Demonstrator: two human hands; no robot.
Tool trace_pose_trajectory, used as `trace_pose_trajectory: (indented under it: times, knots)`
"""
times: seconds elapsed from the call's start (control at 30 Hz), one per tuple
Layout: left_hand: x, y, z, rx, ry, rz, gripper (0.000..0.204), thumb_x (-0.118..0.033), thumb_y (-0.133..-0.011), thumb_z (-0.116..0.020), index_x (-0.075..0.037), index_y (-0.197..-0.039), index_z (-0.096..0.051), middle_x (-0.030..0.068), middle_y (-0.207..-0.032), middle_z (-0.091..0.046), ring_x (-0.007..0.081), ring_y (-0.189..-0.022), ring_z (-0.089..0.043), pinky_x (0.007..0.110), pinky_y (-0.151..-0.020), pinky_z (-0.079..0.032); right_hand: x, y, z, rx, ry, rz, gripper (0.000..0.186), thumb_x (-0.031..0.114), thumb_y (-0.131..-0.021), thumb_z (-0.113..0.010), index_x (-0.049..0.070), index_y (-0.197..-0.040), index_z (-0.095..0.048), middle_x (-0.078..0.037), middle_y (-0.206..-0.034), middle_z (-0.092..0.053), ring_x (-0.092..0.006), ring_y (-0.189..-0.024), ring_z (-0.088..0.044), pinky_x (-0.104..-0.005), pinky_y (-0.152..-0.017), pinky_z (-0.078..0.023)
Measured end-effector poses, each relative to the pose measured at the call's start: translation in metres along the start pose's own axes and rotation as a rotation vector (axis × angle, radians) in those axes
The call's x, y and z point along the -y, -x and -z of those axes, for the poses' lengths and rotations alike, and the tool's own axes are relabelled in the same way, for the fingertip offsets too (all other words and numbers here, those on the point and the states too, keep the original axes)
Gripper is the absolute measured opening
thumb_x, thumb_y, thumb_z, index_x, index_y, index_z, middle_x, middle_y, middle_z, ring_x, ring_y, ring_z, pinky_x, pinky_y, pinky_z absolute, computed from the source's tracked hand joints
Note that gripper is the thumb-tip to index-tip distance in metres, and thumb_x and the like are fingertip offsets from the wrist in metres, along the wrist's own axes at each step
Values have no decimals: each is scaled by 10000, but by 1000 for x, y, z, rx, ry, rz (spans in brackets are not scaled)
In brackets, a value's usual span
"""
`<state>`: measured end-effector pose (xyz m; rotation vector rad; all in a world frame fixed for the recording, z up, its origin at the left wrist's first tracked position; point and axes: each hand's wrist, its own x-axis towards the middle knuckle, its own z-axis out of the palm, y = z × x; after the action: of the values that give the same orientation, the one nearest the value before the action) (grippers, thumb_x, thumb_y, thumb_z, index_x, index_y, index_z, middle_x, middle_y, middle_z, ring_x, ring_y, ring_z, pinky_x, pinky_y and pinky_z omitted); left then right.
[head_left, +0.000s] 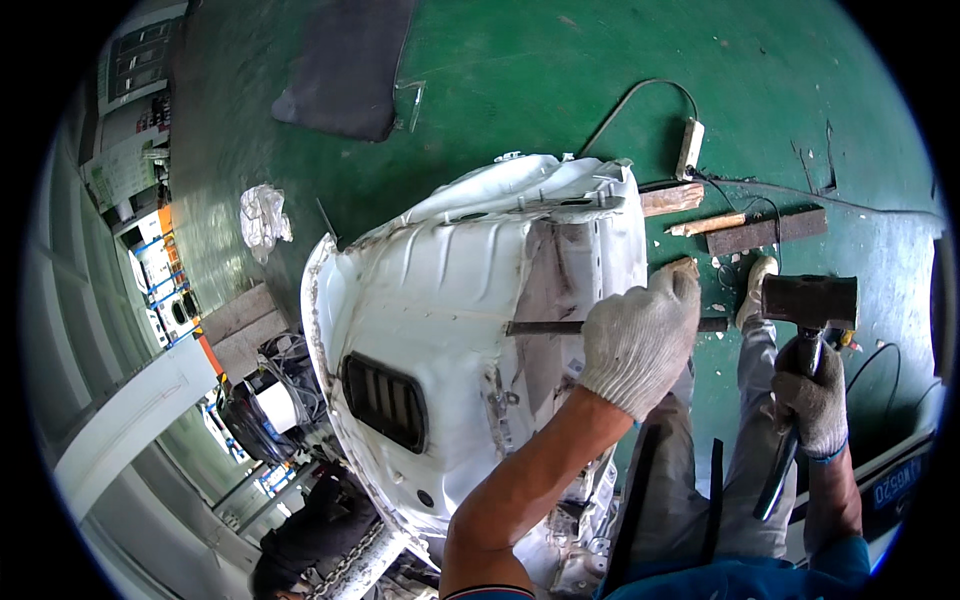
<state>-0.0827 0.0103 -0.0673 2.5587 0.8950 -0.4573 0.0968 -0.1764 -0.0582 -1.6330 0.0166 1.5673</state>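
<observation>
My left hand, in a whitish knit glove, is wrapped round a dark metal chisel lying crosswise. The chisel's left end reaches over the bare, brownish strip of a white car body section; its other end sticks out to the right of my fist. Whether its tip touches the metal I cannot tell. To the right, my gloved right hand grips a sledgehammer just below its heavy, dark head. The hammer's shiny handle slants down past my wrist. A gap separates hammer head and chisel.
Wood blocks, a dark bar and a power strip with cables lie on the green floor. A dark mat lies at the far side. Someone in dark clothing is beside a chain at lower left. A vehicle stands at lower right.
</observation>
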Motion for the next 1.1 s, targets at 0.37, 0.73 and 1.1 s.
trace_pose_trajectory:
  times: [0.37, 0.73, 1.1]
  knots:
    - [2, -8, 8, 108, 29, 64, 214, -174, -866, -682, -134, -1061, -603, 107, -872, -702, 338, -711, -732, 467, -597, -578, -24, -3, 47, -171, -124, 90, 241, 111, -805, -705, 0, -979, -580, -40, -633, -548, -114, -425, -512, -247, -369, -395]
    - [-3, -5, 3, 100, -74, 50, 160, -164, -881, -665, -140, -1030, -612, 103, -851, -693, 327, -736, -731, 464, -617, -577, -18, -20, -17, 227, -224, -208, 226, 39, -809, -779, -6, -960, -618, -51, -684, -607, -136, -510, -584, -275, -445, -464]
    - [5, -6, -11, 61, -211, 112, 216, -189, -871, -667, -104, -1055, -592, 77, -840, -674, 283, -722, -741, 419, -561, -588, -35, -31, 42, -254, -338, 106, 186, 109, -828, -678, 2, -952, -589, -20, -626, -526, -107, -401, -472, -251, -353, -384]
